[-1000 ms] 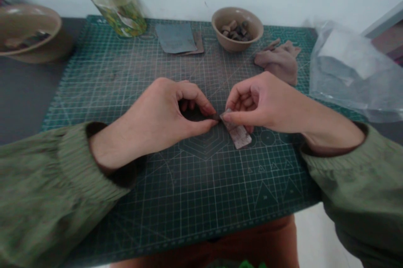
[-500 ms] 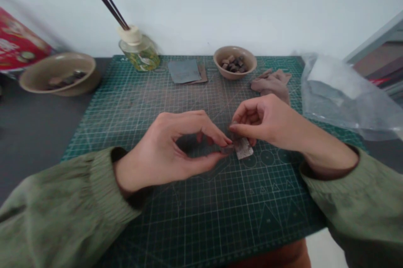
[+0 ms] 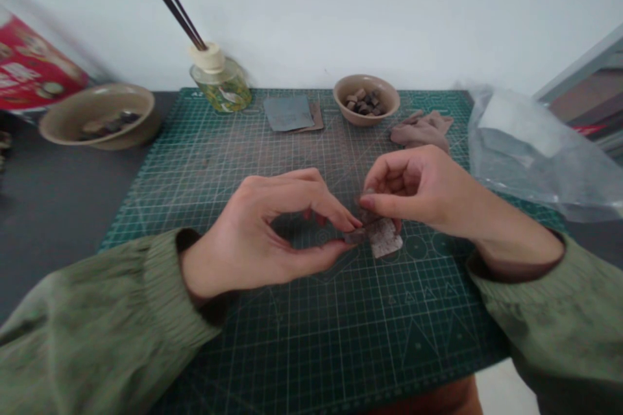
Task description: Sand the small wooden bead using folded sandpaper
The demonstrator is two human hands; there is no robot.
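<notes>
Between the thumb and fingers of my left hand (image 3: 272,226) is a small brownish block (image 3: 354,235). My right hand (image 3: 421,191) pinches a worn strip of sandpaper (image 3: 386,238), whose pale, speckled end hangs below the fingers. The strip meets the block where the fingertips of both hands come close together, just above the green cutting mat (image 3: 311,330). Fingers partly hide the block and the upper part of the strip.
Behind my hands are sandpaper sheets (image 3: 288,113), a bowl (image 3: 366,119) of small blocks and a crumpled brownish cloth (image 3: 422,130). A reed diffuser (image 3: 224,87) and another bowl (image 3: 97,93) stand left; a plastic bag (image 3: 525,162) lies right.
The view has shifted slightly. My right hand has moved a little to the right, and more of the strip's pale end shows. Both hands keep their hold.
</notes>
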